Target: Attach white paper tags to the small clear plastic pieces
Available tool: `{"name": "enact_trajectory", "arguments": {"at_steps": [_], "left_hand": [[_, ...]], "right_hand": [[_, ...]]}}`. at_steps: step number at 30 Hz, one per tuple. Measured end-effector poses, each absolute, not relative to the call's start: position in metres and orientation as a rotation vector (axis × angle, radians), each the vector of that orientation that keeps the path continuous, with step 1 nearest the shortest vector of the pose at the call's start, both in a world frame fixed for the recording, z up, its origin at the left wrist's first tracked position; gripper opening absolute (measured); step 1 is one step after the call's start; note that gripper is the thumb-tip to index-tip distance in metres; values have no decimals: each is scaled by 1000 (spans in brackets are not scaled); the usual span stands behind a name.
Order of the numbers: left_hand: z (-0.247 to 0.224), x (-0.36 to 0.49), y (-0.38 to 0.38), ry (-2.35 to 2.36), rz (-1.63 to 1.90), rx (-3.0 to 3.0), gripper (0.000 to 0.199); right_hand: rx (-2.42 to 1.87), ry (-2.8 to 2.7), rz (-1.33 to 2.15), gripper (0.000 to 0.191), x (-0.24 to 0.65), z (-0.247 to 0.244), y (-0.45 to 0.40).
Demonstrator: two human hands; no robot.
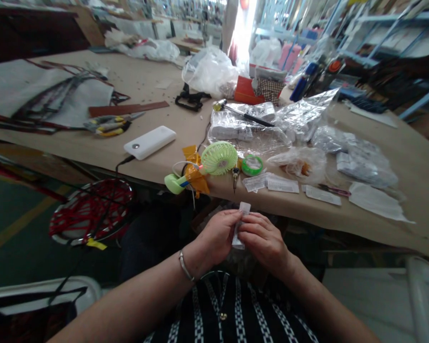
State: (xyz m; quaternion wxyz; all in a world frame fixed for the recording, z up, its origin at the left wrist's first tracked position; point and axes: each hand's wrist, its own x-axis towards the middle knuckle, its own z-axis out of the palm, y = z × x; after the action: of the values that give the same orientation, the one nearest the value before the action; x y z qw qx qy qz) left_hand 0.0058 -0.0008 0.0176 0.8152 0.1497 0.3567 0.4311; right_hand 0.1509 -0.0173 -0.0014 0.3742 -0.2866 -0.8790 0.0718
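Observation:
Between my two hands, just off the table's front edge, is a narrow whitish translucent strip (245, 207), held upright. My left hand (219, 236) pinches it from the left, thumb and fingers closed near its upper part. From the right, the curled fingers of my right hand (263, 240) press against its side. The strip's lower end shows below the fingers; its middle is hidden. Similar flat whitish pieces (282, 184) lie on the table edge ahead. Close by are a screwdriver-like tool (235, 177) with a thin tip and a green tape roll (252, 165).
A green handheld fan (219, 158) is fixed at the edge with orange tape. Left of it lie a white power bank (150, 142) and yellow-grey pliers (110, 125). Behind, a hammer (243, 113) rests on plastic-wrapped packets. A stool with red straps (93, 212) stands at lower left.

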Motion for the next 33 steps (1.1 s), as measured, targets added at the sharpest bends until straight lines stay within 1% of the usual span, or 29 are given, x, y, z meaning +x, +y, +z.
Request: {"name": "enact_trajectory", "arguments": {"at_steps": [5,8,9,11,13,15,18,21,24,29,31,33], "left_hand": [[18,5,-2,775,870,336,11],[18,3,0,786,873,330,4],[18,2,1,794,860,335,5],[20,-1,2,816,778,366,11],[22,-4,3,825,665,410,19],[23,-6,2,801,603,453,22],[20,-7,1,742,580,493,22],[16,-6,-1,738,551,507,22],[13,-5,-1,756,538,515,21],[10,-3,0,762,547,563,22],[10,-2,0,774,545,559,23],[11,-2,1,789,554,544,23]], "right_hand": [[-740,-2239,249,21,147,-2,-19],[-735,-2189,335,30,150,0,-20],[-754,-2132,385,33,152,0,-20],[-874,-1927,514,29,158,-1,-18],[-1049,-1664,753,22,162,-4,-12],[-1130,-1424,1119,24,165,-9,-2],[-994,-1181,1685,38,164,-13,11],[-845,-1094,1951,43,159,-14,17],[-810,-1118,2007,39,156,-17,19],[-771,-1168,1958,27,156,-26,22],[-791,-1208,1938,28,156,-27,22],[-847,-1264,1865,33,157,-26,20]]}}
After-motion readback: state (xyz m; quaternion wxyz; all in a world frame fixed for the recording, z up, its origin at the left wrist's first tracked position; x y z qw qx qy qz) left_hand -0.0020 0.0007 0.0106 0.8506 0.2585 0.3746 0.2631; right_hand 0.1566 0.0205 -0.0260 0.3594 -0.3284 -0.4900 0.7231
